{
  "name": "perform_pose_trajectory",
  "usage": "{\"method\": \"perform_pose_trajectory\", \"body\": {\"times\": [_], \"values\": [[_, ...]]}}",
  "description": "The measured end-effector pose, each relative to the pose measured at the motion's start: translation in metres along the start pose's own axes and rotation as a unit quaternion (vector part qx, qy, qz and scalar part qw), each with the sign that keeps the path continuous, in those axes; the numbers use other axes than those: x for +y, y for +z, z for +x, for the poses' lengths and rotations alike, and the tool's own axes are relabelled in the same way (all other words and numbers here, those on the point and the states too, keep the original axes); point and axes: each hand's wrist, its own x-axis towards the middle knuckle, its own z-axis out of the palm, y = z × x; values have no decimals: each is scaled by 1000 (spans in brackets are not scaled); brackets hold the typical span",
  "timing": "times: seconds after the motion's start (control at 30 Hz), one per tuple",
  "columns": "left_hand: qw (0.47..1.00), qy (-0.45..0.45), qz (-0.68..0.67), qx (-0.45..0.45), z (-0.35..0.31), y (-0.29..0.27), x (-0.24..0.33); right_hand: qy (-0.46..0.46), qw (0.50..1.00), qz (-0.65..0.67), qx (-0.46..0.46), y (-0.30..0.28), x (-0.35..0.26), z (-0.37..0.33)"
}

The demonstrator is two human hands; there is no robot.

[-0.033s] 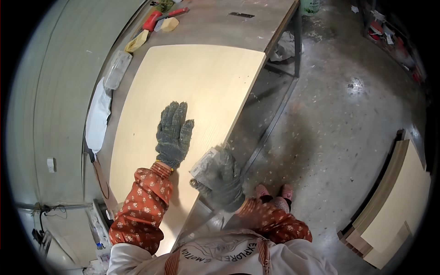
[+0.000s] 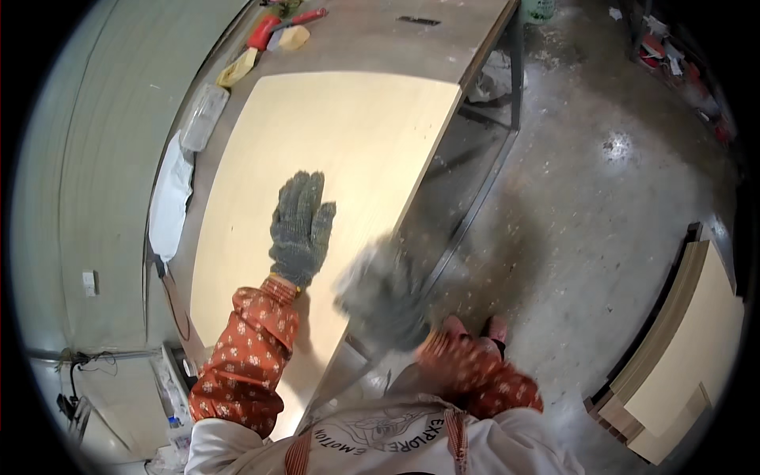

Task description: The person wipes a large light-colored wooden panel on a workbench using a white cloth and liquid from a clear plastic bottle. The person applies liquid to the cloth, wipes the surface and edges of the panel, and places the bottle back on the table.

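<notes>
A pale wooden board lies flat on the workbench, its right edge running along the bench's side. My left hand, in a dark grey knit glove, rests open and flat on the board's face, fingers together and pointing away from me. At the board's right edge, my gloved right hand is closed around a sheet of sandpaper, whose pale back shows. Motion smears that hand and the sheet. What lies under the sheet is hidden.
Along the bench's left side lie a red-handled tool, yellowish blocks, a plastic-wrapped block and a white bag. A metal bench leg stands right. Stacked panels sit on the floor at lower right.
My right hand has shifted slightly away from me along the board's edge with the sandpaper, and is more blurred. My left hand stays in place on the board.
</notes>
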Motion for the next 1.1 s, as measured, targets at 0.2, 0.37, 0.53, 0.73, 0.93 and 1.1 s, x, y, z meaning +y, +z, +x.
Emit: {"method": "perform_pose_trajectory", "body": {"times": [0.2,0.37,0.53,0.73,0.93,1.1], "values": [[999,6,-28,16,17,7,6,-26,974,-157,164,5,138,166],[1000,-31,-4,3,8,5,-1,51,992,-105,-40,11,11,20],[997,-73,-24,-4,-18,-7,4,-48,993,38,-105,-3,-26,-40],[995,-74,-62,-15,-76,-32,43,-65,945,-317,-39,17,56,51],[998,-62,-27,-7,-99,-47,41,-74,996,39,30,30,-72,-157],[990,33,-112,-85,-188,-95,31,-140,985,-88,-46,17,-34,-107]]}}
